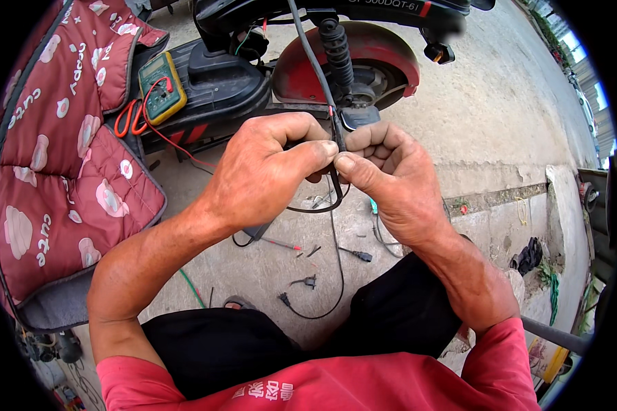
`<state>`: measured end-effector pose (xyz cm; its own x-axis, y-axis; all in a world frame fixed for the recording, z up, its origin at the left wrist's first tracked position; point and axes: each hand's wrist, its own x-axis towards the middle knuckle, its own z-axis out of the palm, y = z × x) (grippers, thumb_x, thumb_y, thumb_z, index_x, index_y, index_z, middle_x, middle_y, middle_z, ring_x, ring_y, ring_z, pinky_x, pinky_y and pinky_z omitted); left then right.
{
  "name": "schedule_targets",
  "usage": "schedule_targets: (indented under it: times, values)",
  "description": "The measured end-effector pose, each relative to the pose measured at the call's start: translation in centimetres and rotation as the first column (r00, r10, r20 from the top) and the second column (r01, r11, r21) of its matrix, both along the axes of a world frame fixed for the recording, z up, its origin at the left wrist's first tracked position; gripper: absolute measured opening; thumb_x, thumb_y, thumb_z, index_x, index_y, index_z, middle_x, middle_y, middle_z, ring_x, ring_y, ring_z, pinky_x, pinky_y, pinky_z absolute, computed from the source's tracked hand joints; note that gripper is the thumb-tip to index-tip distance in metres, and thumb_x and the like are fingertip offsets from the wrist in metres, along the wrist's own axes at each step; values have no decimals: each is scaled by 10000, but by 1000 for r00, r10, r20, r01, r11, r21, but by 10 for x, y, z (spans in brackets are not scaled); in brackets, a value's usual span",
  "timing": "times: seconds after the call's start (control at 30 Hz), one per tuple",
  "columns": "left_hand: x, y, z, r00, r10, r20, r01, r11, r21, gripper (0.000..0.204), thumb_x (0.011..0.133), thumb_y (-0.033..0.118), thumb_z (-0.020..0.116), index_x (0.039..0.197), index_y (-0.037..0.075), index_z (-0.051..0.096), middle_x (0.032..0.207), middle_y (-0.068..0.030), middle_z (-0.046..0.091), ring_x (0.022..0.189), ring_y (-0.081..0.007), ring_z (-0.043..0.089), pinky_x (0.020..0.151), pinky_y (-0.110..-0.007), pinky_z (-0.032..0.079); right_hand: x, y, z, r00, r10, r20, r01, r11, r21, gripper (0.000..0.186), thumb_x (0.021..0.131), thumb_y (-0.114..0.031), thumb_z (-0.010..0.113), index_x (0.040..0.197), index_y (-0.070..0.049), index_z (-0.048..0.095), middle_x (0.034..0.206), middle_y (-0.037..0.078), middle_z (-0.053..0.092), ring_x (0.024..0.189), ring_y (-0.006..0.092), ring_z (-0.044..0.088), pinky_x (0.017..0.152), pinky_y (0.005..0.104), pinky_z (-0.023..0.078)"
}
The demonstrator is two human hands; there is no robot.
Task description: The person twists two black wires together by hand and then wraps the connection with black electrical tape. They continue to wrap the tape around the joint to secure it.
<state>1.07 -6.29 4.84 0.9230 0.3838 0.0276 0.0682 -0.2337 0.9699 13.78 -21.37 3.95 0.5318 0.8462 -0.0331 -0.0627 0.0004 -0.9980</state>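
Note:
In front of me a black cable (311,55) hangs down from above past the scooter to my hands. My left hand (264,168) pinches it between thumb and bent fingers. Close beside it, my right hand (401,178) grips the same cable, thumb tip almost touching the left thumb. A bit of red shows on the cable just above the fingertips. Below the hands a loop of dark cable (315,209) bends round and hangs. The exact spot between the fingertips is mostly hidden by the fingers.
An electric scooter with a red rear wheel guard (404,61) stands ahead. On its footboard rests a yellow-green multimeter (162,85) with red leads. A maroon quilted cover (68,157) drapes at left. Cut plugs (356,255) and wire scraps (314,251) lie on the concrete between my knees.

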Motion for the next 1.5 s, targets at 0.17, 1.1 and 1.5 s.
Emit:
schedule_targets:
  times: [0.17, 1.1, 1.5]
  values:
    - [1, 2, -5, 999, -29, 20, 31, 994, -105, 233, 948, 165, 570, 886, -42, 658, 775, -67, 656, 722, -110, 606, 665, -256, 489, -2, 1, -1, 995, -19, 98, 18, 1000, 7, 233, 881, -95, 746, 1024, 25, 608, 880, 69, 677, 786, 87, 643, 709, 226, 540]
    - [8, 1, -15, 984, 61, 169, -84, 988, 131, 315, 959, 300, 666, 930, -12, 700, 825, -20, 617, 747, -87, 582, 615, -241, 452, 4, 3, -1, 959, 106, -263, -116, 993, -21, 391, 946, -279, 642, 1091, 58, 507, 922, 100, 639, 821, 137, 641, 732, 282, 518]
    - [4, 8, -3, 999, -28, 42, 33, 992, -123, 342, 934, 346, 695, 934, 4, 690, 772, -12, 607, 683, -72, 530, 575, -221, 407, -5, 0, -1, 949, 64, -309, -65, 998, 5, 376, 949, -193, 689, 1159, 53, 497, 934, 100, 657, 817, 143, 663, 725, 266, 536]
